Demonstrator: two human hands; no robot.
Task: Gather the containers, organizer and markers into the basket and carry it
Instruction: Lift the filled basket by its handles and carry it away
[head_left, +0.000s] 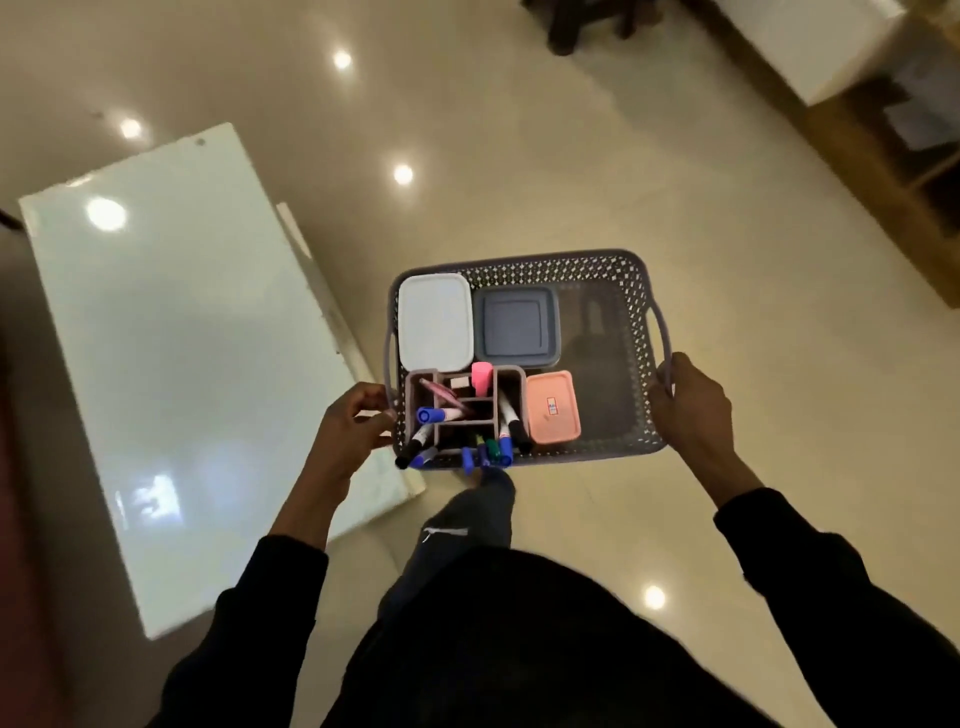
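At frame centre, the left hand (349, 430) and right hand (688, 405) grasp the side handles of the grey perforated plastic basket (631, 312), holding three lidded containers (435, 322) and a brown compartmented organizer (464, 408) of markers (439, 414) above the glossy floor (545, 171)

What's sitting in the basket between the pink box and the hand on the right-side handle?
Nothing: in the head view, only bare basket floor lies between the pink box and the right hand.

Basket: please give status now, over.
Left hand and right hand grip basket handles. Containers, organizer, markers inside. White table close on left.
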